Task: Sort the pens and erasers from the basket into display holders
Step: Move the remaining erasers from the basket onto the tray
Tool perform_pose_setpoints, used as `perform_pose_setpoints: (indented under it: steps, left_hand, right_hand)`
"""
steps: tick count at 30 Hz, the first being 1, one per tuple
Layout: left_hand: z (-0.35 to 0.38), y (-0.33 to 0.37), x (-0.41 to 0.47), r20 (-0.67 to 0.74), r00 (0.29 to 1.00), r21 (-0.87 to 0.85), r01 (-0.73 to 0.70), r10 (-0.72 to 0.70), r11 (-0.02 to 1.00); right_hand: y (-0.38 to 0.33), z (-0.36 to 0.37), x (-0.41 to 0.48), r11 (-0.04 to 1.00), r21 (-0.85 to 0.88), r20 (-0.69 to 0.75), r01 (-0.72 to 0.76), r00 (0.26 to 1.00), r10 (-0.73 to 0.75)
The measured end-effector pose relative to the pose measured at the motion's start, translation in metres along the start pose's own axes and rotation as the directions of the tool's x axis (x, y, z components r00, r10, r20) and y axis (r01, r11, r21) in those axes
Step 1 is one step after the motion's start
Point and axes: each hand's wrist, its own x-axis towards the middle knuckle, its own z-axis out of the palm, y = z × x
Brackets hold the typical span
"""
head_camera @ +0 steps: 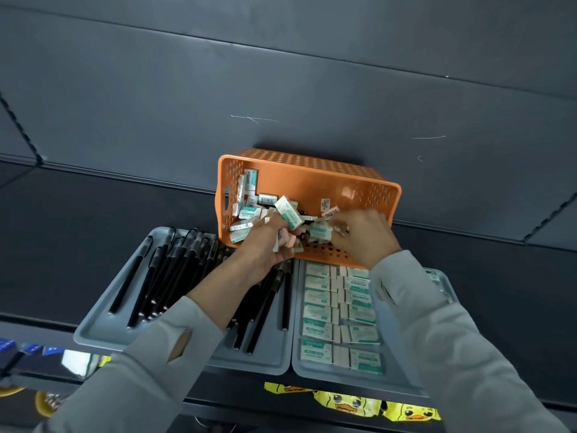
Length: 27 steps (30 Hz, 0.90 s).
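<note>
Here the orange basket (312,182) lies tipped on its side on the dark shelf (93,207), its mouth facing the person. Both hands reach into that mouth. The left hand (268,242) is palm-up, fingers curled round a clutch of erasers (288,212), one of which sticks up above the fingertips. The right hand (362,235) has its fingers bent, pinching a teal-sleeved eraser (320,231) at their tips, just beside the left hand's load. Loose erasers (249,195) are heaped against the basket's left wall. In front of the basket sit two grey trays side by side: the pen tray (93,329) holds black pens (162,276), and the eraser tray (299,370) holds rows of boxed erasers (318,314).
</note>
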Motion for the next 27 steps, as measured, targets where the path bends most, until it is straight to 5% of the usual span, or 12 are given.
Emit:
perform_pose_setpoints:
  steps: [3, 5, 7, 10, 13, 16, 18, 22, 27]
  left_hand:
    - [0.005, 0.0, 0.003, -0.033, 0.999, 0.032, 0.025, -0.024, 0.999]
    - [0.008, 0.001, 0.006, -0.015, 0.999, 0.06, 0.038, -0.037, 0.997]
    - [0.009, 0.004, 0.007, 0.05, 0.997, -0.03, 0.062, -0.061, 0.998]
    - [0.01, 0.012, 0.006, 0.181, 0.976, -0.212, 0.16, -0.122, 0.964]
    - [0.01, 0.013, 0.009, 0.149, 0.972, -0.257, 0.217, -0.183, 0.942]
    - [0.006, 0.013, 0.013, 0.019, 0.976, -0.293, 0.214, -0.218, 0.932]
    - [0.003, 0.014, 0.016, -0.02, 0.978, -0.297, 0.193, -0.208, 0.935]
    - [0.004, 0.018, 0.016, -0.032, 0.975, -0.323, 0.2, -0.222, 0.925]
    - [0.004, 0.019, 0.014, -0.009, 0.972, -0.367, 0.217, -0.236, 0.905]
  right_hand:
    - [-0.013, -0.013, 0.006, 0.907, 0.399, -0.096, -0.136, 0.977, 0.189]
    - [-0.023, -0.017, 0.014, 0.674, 0.713, -0.042, -0.194, 0.947, 0.317]
    - [-0.033, -0.015, 0.019, 0.465, 0.853, 0.056, -0.237, 0.927, 0.37]
    - [-0.042, -0.003, 0.022, 0.507, 0.825, 0.13, -0.25, 0.957, 0.26]
    - [-0.036, 0.002, 0.023, 0.501, 0.827, 0.187, -0.254, 0.965, 0.182]
    - [-0.009, 0.0, 0.029, 0.861, 0.47, 0.128, -0.193, 0.98, 0.15]
    - [0.002, 0.005, 0.03, 0.989, 0.104, 0.286, -0.104, 0.956, 0.07]
    - [0.004, 0.024, 0.038, 0.985, -0.155, 0.359, 0.07, 0.933, -0.01]
    - [0.005, 0.029, 0.043, 0.964, -0.235, 0.295, 0.124, 0.954, -0.051]
